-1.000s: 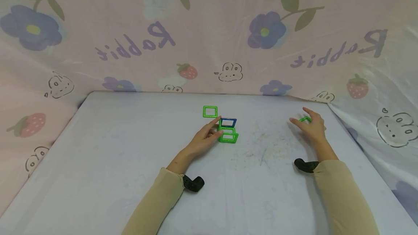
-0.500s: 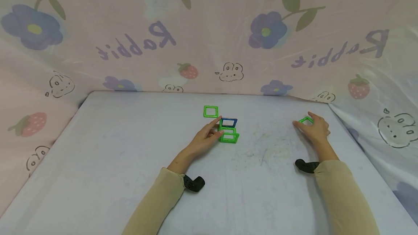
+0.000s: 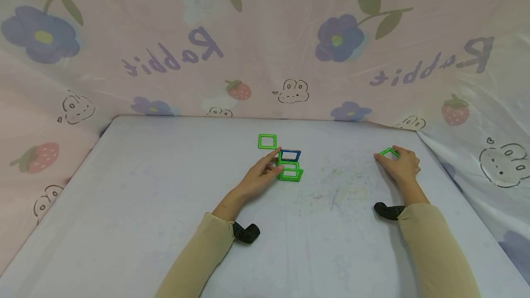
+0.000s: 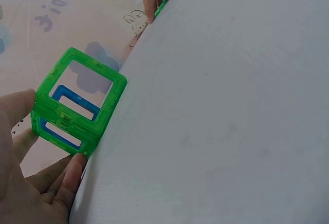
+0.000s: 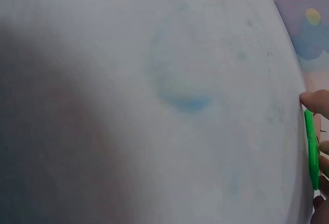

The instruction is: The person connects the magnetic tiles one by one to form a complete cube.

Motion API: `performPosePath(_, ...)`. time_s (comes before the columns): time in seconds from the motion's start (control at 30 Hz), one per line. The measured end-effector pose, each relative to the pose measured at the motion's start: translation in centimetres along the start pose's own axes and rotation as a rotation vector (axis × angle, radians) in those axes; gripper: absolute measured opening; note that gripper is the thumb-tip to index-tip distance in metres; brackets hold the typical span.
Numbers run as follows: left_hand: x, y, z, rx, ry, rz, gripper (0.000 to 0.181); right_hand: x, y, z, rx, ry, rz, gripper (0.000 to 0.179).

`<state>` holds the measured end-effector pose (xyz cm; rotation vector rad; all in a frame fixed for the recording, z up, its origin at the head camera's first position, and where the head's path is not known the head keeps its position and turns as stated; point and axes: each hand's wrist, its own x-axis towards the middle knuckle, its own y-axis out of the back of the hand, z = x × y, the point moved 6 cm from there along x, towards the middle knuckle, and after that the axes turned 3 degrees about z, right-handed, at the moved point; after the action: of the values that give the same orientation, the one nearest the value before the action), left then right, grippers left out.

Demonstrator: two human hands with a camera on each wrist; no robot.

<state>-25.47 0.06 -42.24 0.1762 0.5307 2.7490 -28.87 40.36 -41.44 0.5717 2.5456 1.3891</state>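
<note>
Several square magnetic tiles, green ones point(image 3: 290, 179) and a blue one point(image 3: 291, 151), stand joined in a small upright structure near the table's middle. My left hand point(image 3: 257, 182) holds it from the left side. In the left wrist view, the thumb touches an upper corner of the green frame point(image 4: 97, 64), and other fingers touch its base. Far to the right, my right hand point(image 3: 398, 165) curls thumb and fingers around another green magnetic tile point(image 3: 389, 150), partly hidden by the hand. In the right wrist view, that tile point(image 5: 311, 152) shows edge-on beside the fingertips.
One loose green square tile point(image 3: 259, 141) lies flat just behind the structure, to its left. The white table point(image 3: 165, 224) carries faint coloured marks. A printed cloth point(image 3: 248, 59) hangs along the back and sides. Black wrist-worn devices point(image 3: 246, 233) jut over the table.
My right hand has moved slightly right and nearer, its thumb and index finger closing in around the green tile. The left hand and the structure stay put.
</note>
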Motion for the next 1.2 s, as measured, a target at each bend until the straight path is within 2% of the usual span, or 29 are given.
performPosePath(0.6,0.0,0.0,-0.2,-0.010,0.012,0.010,0.059,0.2,-0.1,0.0,-0.032,-0.038,0.022,0.073)
performPosePath(0.9,0.2,-0.1,-0.2,-0.011,-0.001,0.002,0.059,0.2,-0.3,-0.2,-0.002,-0.040,0.019,0.072)
performPosePath(1.2,0.2,0.0,-0.2,-0.006,-0.006,0.006,0.058,-0.1,-0.8,-1.6,0.062,-0.012,0.018,0.071)
